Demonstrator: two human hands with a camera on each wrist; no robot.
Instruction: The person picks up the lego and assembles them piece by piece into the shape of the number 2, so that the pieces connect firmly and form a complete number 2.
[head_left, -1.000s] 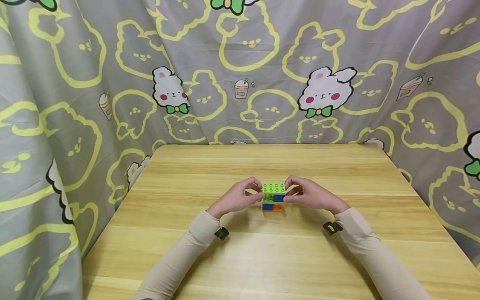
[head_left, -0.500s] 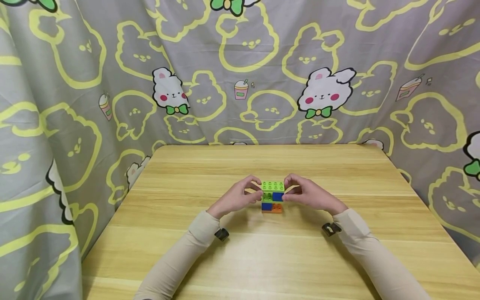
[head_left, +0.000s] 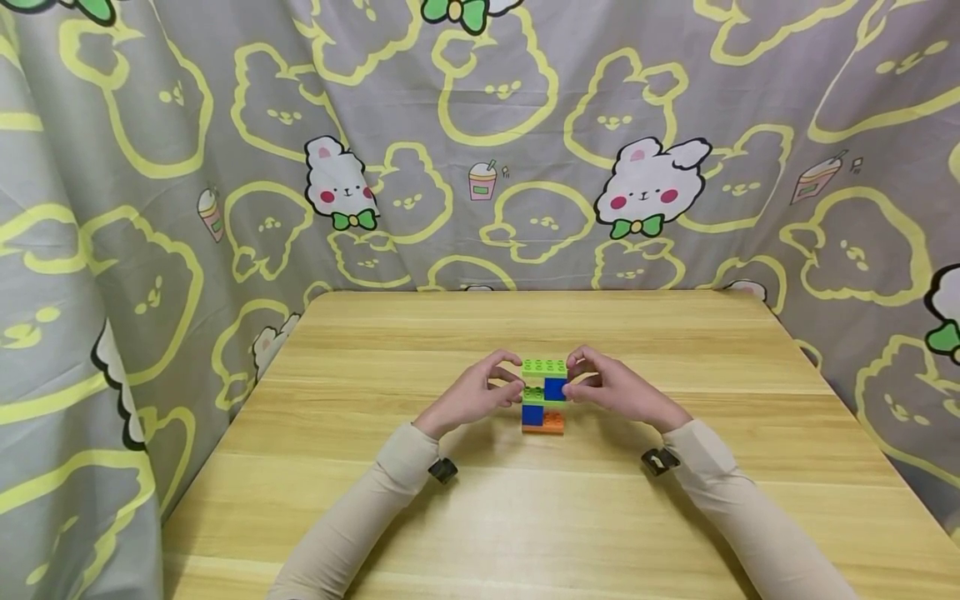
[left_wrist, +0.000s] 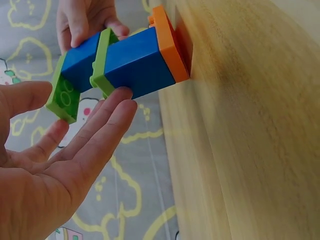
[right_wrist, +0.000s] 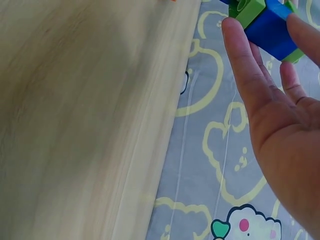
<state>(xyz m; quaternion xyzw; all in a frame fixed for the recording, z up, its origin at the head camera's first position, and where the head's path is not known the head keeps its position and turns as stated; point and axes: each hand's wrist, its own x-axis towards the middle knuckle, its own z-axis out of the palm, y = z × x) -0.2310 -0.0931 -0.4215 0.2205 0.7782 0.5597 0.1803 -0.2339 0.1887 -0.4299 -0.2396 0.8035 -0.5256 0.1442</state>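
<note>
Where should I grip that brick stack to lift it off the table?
Grip the brick stack by its two short end faces, one hand from each side, as the left hand and right hand do now. The blue layers offer flat, smooth walls, probably the surest hold. Avoid the thin green plates; fingers may slip there.

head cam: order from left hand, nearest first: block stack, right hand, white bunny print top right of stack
1. Block stack, touching the left hand, on its right.
2. Right hand, across the stack.
3. White bunny print, on the curtain behind, far right.
</note>
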